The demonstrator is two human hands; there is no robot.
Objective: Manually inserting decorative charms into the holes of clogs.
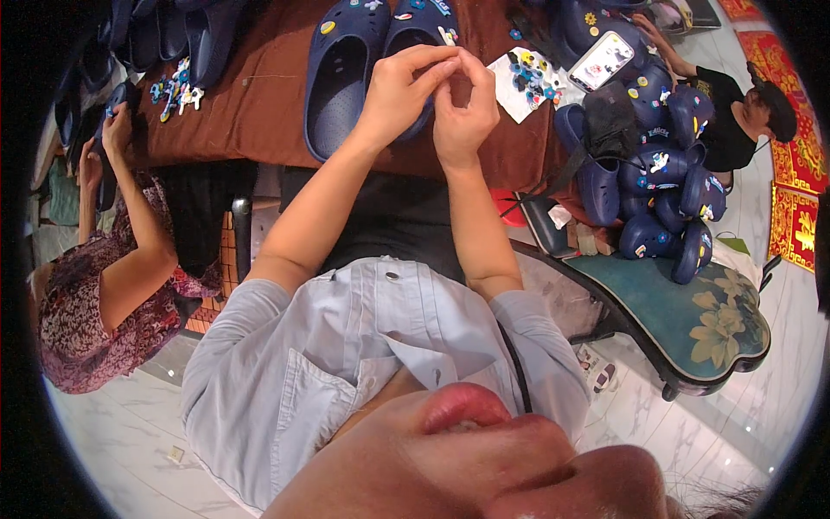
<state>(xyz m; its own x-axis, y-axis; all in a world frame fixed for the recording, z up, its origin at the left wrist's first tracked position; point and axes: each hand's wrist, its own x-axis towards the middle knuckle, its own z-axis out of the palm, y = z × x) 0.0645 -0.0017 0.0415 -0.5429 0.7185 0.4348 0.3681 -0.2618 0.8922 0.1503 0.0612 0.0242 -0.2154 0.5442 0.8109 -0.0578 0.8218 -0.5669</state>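
Something very small is pinched between the fingertips of the left hand [399,91] and the right hand [464,108]; what it is cannot be told, because the fingers hide it. Both hands are closed narrowly and are pressed together above the heel of a dark blue clog [406,60], and a second clog [341,73] lies just beside it on the brown cloth [259,112]. A white sheet with small coloured charms [527,78] is placed near the right hand. A pile of blue clogs [657,182] rests on the green chair [718,320]. It is judged that a charm is being prepared for fitting; a steady push into a hole of the clog would be needed.
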